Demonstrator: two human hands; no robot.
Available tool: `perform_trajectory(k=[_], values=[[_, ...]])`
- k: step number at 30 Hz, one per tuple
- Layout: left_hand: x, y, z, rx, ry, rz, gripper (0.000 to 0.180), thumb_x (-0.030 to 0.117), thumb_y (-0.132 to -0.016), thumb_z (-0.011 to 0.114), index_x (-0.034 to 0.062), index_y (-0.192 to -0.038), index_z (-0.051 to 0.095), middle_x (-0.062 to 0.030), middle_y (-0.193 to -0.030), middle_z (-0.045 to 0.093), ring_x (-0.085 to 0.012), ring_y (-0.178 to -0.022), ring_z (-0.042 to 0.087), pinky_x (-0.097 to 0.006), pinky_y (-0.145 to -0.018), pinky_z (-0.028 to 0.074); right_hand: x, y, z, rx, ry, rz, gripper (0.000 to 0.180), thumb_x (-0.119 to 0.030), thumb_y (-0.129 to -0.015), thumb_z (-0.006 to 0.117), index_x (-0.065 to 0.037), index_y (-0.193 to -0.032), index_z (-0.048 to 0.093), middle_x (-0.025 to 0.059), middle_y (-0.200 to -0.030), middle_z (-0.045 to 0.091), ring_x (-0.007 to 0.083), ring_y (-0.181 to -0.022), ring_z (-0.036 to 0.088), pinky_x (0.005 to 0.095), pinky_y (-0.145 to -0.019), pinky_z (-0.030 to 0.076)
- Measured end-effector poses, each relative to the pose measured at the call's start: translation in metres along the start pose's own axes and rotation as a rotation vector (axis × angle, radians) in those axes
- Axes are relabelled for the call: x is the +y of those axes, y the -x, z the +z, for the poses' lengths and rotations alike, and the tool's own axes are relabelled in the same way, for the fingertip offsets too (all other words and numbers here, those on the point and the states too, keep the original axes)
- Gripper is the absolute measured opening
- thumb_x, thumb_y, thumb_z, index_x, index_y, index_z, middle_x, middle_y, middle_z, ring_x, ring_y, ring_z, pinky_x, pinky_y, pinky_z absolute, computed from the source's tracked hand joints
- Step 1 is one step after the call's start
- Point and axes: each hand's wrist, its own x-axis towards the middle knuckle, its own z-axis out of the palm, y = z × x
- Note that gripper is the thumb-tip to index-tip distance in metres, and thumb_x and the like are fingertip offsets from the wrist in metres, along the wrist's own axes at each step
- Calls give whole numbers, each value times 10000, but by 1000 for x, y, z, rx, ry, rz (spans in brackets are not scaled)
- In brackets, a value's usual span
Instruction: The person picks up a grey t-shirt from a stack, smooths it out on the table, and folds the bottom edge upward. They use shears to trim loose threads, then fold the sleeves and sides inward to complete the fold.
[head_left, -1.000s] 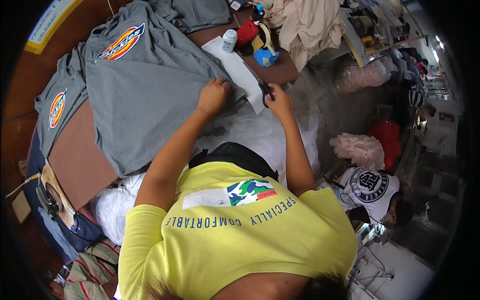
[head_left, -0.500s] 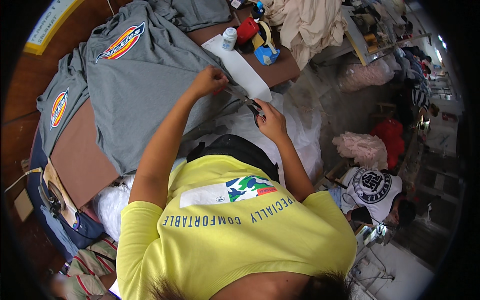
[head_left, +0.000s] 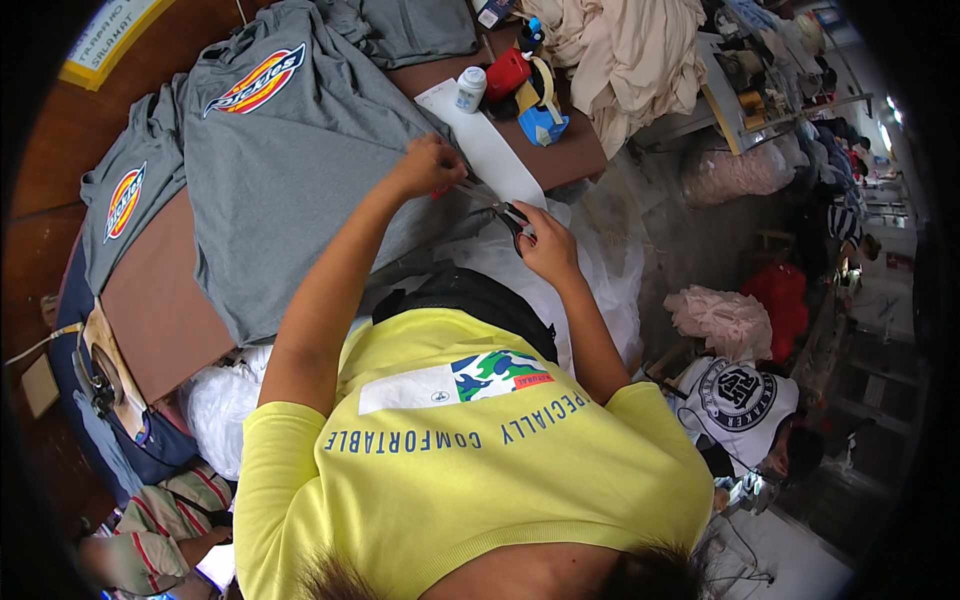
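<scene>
Grey shirt (head_left: 300, 170) pinched by left hand (head_left: 428, 165); right hand (head_left: 545, 245) grips scissors (head_left: 497, 207).

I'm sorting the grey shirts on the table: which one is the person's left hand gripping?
The left hand grips the big grey shirt spread mid-table, by its edge. The other grey shirt lies apart at the far left, untouched.

Two grey shirts (head_left: 290, 150) (head_left: 125, 195) with logos on table (head_left: 160, 310); third grey one (head_left: 410, 28) at far edge. One scissors (head_left: 500, 208). One white bottle (head_left: 469, 88). One white strip (head_left: 490, 150).
</scene>
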Motion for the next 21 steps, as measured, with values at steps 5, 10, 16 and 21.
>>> perform_trajectory(k=[5, 10, 16, 21], values=[[8, -4, -3, -50, -19, 9, 165, 255, -723, 659, 137, -834, 696, -109, -933, 535, -270, -978, 465, -379, -895, 329, -3, -18, 8, 24, -20, -120, 511, 10, -675, 583, -118, -1167, 532, 73, -965, 621, 234, -834, 625, 337, -691, 499], [10, -4, -3, -65, -38, -2, 148, 244, -726, 652, 137, -820, 693, -101, -935, 532, -263, -970, 462, -375, -900, 312, 0, -21, 10, 10, -17, -144, 515, 25, -682, 570, -117, -1176, 535, 92, -984, 626, 241, -834, 630, 334, -697, 501], [32, 5, -25, -472, 40, 13, 193, 265, -752, 649, 81, -805, 671, -94, -793, 622, -260, -801, 568, -356, -803, 394, 21, -13, 11, 56, -86, -53, 500, 18, -701, 565, -122, -1178, 526, 119, -989, 625, 282, -835, 624, 358, -708, 498], [31, 26, -15, -359, -241, -273, 312, 319, -773, 645, 10, -818, 638, -147, -724, 640, -288, -733, 616, -388, -662, 458, 51, -5, 8, 139, -242, 97, 479, 30, -716, 564, -122, -1169, 523, 153, -972, 624, 304, -838, 625, 370, -710, 495]])
